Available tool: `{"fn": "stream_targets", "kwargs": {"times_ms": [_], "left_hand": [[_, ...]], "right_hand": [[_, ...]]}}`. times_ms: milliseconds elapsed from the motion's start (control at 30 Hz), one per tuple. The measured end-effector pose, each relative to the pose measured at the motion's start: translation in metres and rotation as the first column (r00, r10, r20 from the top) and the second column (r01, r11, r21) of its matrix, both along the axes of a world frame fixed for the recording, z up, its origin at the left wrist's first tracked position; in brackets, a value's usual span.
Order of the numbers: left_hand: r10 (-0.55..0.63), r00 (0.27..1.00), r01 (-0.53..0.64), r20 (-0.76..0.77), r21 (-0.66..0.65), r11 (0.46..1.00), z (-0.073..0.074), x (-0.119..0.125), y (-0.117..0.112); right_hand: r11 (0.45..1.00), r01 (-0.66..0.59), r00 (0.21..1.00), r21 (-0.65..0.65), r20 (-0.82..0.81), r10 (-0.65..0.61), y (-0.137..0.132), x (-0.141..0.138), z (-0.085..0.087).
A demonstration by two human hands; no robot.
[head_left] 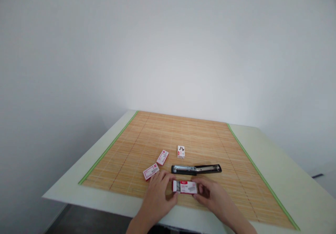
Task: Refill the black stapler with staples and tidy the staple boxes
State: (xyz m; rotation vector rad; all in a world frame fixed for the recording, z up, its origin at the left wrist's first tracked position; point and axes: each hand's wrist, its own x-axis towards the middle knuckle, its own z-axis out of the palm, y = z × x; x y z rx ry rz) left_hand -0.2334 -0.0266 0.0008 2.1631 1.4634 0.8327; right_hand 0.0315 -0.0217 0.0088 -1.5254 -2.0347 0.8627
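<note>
Between my two hands, near the front edge of the mat, is a small red and white staple box (188, 187) with a grey part showing at its left end. My left hand (159, 191) grips that left end between thumb and fingers. At the other end, my right hand (209, 192) pinches the box with thumb and forefinger. Just beyond it lies a black stapler (196, 169), spread open flat with its metal channel showing. Another red and white box (151, 171) lies close to my left fingers.
Farther back on the bamboo mat (181, 129) are a second flat box (162, 157) and a small white box with a dark picture (181, 151). Green edging runs down both sides of the mat. The pale table (275, 150) meets a white wall (183, 52) at the back.
</note>
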Motion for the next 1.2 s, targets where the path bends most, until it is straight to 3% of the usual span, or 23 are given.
{"fn": "stream_targets", "kwargs": {"times_ms": [367, 567, 700, 800, 867, 967, 1067, 1200], "left_hand": [[-0.049, 0.999, 0.049, -0.010, -0.004, 0.999, 0.006, 0.004, -0.001], [-0.051, 0.997, 0.050, -0.050, -0.026, 0.998, 0.004, 0.003, 0.001], [-0.044, 0.997, 0.043, -0.059, -0.027, 0.999, 0.003, 0.003, 0.001], [-0.026, 0.998, 0.026, -0.052, -0.015, 1.000, 0.001, 0.003, -0.001], [-0.009, 0.999, 0.009, -0.042, -0.001, 1.000, -0.001, 0.003, -0.002], [-0.010, 0.999, 0.011, -0.049, 0.038, 0.999, -0.003, 0.003, -0.004], [-0.036, 0.995, 0.042, -0.097, 0.059, 0.997, -0.004, 0.004, -0.004], [-0.042, 0.990, 0.049, -0.131, 0.051, 0.997, -0.002, 0.006, -0.004]], "right_hand": [[0.999, -0.035, 0.999, 0.042, 0.041, 0.033, 0.002, -0.024, 0.005], [1.000, 0.005, 1.000, 0.011, -0.027, -0.004, 0.005, -0.025, -0.011], [0.997, 0.061, 0.989, -0.043, -0.131, -0.067, 0.003, -0.008, -0.019], [0.982, 0.180, 0.962, -0.051, -0.201, -0.187, -0.004, 0.015, -0.025], [0.949, 0.306, 0.900, -0.072, -0.303, -0.313, -0.011, 0.033, -0.032], [0.873, 0.452, 0.736, -0.182, -0.477, -0.480, -0.019, 0.056, -0.041], [0.856, 0.441, 0.661, -0.269, -0.548, -0.513, -0.016, 0.068, -0.039], [0.915, 0.321, 0.715, -0.244, -0.571, -0.403, 0.006, 0.071, -0.022]]}}
